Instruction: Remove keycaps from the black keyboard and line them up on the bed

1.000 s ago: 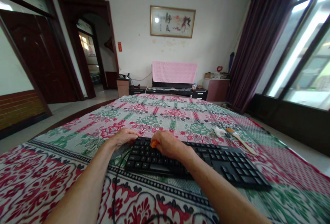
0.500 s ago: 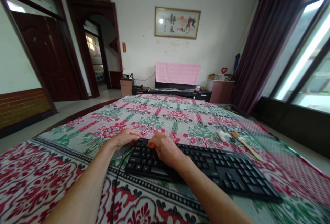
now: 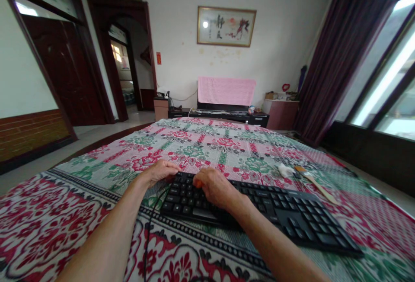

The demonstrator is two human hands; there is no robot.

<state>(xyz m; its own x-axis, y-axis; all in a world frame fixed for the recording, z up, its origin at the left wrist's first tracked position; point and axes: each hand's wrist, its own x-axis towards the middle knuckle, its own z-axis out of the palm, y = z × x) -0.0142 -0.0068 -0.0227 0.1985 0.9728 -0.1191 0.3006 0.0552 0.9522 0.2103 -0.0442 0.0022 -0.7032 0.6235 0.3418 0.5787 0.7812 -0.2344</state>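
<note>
A black full-size keyboard [image 3: 288,217] lies on a patterned cloth, its cable running off the left end toward me. My left hand [image 3: 161,172] grips the keyboard's far left corner, thumb and fingers pinched together at the edge. Closed over the left part of the keys, my right hand [image 3: 215,187] holds a small orange object [image 3: 199,183]. Most of that object is hidden by the fingers, so its kind does not show. Right of the hands, beyond the keyboard, a flat brush [image 3: 316,182] with a pale wooden handle lies near a white crumpled wad [image 3: 285,170].
The floral cloth [image 3: 191,151] covers a wide surface. Past its far edge stands a low black cabinet [image 3: 181,112] with a pink towel [image 3: 226,90] draped over a screen-like shape. A dark curtain [image 3: 333,65] and windows line the right; doorways are at the left.
My right hand has shifted slightly right over the keys with the orange object. My left hand keeps its grip on the corner. The whole view has drifted a little.
</note>
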